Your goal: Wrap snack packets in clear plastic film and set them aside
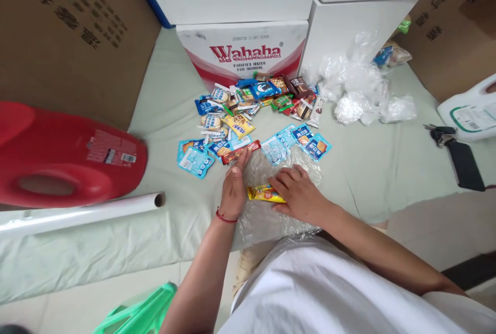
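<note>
A: Where does the yellow packet (pixel 259 194) lie with respect to the hands?

B: Between them, on a sheet of clear plastic (pixel 256 218) spread over the pale cloth (pixel 186 205). Its left end is just beside the left hand (pixel 234 189); its right end passes beneath the fingers of the right hand (pixel 300 189) — the right is therefore the nearer, overlapping it.

A: And its long axis?

B: Side to side, nearly level, crossing the line from the white shirt (pixel 310 282) to the snack pile (pixel 248 96). One end points at the left palm, the other into the right hand. Whether it is one packet or two lying together cannot be told.

A: The state of each hand?

B: Left: fingers straight and together, aimed away from the shirt, the tips at the red packet (pixel 232 156); no grasp is visible. Right: fingers bent over the yellow packet — whether they grip it or merely rest there, I cannot tell.
</note>
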Tool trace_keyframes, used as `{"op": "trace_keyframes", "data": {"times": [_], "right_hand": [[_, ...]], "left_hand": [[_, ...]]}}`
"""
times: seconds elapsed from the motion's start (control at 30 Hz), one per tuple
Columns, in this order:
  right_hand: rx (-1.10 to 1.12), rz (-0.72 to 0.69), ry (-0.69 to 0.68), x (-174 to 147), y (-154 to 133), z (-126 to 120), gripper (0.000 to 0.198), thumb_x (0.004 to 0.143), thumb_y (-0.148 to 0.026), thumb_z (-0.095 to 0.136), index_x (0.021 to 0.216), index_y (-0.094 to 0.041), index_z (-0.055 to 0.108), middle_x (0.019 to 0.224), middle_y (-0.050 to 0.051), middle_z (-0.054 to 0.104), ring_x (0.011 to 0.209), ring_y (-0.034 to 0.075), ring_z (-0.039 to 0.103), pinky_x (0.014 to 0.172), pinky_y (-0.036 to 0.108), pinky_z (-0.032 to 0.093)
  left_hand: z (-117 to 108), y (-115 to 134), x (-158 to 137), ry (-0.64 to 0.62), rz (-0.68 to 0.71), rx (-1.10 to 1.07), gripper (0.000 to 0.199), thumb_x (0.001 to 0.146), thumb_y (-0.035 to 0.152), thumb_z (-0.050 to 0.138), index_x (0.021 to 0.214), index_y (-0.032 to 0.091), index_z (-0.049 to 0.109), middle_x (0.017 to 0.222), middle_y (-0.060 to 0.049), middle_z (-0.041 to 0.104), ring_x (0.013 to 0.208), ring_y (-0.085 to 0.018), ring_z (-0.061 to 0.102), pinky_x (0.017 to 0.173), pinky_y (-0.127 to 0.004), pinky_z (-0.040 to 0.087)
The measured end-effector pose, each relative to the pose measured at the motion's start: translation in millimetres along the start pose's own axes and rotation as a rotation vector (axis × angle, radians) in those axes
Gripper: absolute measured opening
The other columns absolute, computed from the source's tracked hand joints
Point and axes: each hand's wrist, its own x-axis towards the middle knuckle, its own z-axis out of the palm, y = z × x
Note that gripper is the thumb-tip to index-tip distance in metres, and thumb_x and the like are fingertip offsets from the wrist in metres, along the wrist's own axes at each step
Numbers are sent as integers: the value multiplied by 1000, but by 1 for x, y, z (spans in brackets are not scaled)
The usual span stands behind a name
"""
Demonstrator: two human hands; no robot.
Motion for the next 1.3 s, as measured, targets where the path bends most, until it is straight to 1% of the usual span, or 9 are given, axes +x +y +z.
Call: {"op": "trace_keyframes", "data": {"times": [0.2,0.33,0.43,0.63,0.9,1.0,1.13,1.23,1.3], "right_hand": [[120,-17,41,-10,9,6,61,99,-56,61,146,-17,57,142,18,61,139,35,44,119,57,30],[88,-70,48,-4,2,3,67,95,-57,67,149,-19,54,147,17,58,148,35,36,125,61,19],[56,-94,-6,2,-5,4,62,94,-47,72,147,-19,56,141,16,63,147,35,38,126,62,17],[71,-107,23,-2,6,6,55,92,-42,74,139,-16,62,130,15,66,141,36,44,125,60,20],[166,-120,64,-12,22,12,62,94,-56,69,144,-20,58,134,15,64,143,36,42,123,63,24],[257,-112,162,-12,33,-2,60,97,-56,63,144,-20,56,138,16,63,139,33,48,118,56,36],[185,108,239,16,68,-42,33,105,-37,50,126,-18,66,122,14,70,114,28,64,99,44,51],[-24,257,97,64,93,-65,30,102,-29,50,122,-17,68,127,14,69,107,29,68,88,40,54],[-174,269,9,103,101,-71,33,101,-24,47,128,-18,65,141,14,64,107,29,69,84,38,54]], "left_hand": [[1,-3,-2,29,-6,108,66,110,55,16,155,19,49,156,-9,55,150,-23,45,129,-45,30],[2,0,-1,35,3,222,67,110,55,17,149,16,56,152,-12,59,146,-25,50,125,-48,35],[2,2,1,16,33,309,70,109,56,15,146,15,59,149,-14,62,143,-27,54,121,-50,38],[8,3,3,-64,41,538,73,109,53,9,134,20,69,148,-9,63,146,-26,50,122,-53,35],[13,1,2,-92,71,708,59,111,42,17,140,22,65,156,-6,56,150,-24,45,124,-50,32],[15,2,1,-89,78,754,55,111,40,21,140,22,64,155,-6,56,149,-25,46,123,-51,33],[15,3,2,-97,84,777,54,111,39,23,140,21,65,155,-7,56,149,-26,46,122,-52,34],[14,4,2,-104,100,781,54,111,38,23,139,20,65,155,-7,57,148,-27,47,120,-53,36],[13,5,3,-112,108,789,54,110,38,23,139,20,65,154,-7,57,146,-27,49,119,-53,37]]}}
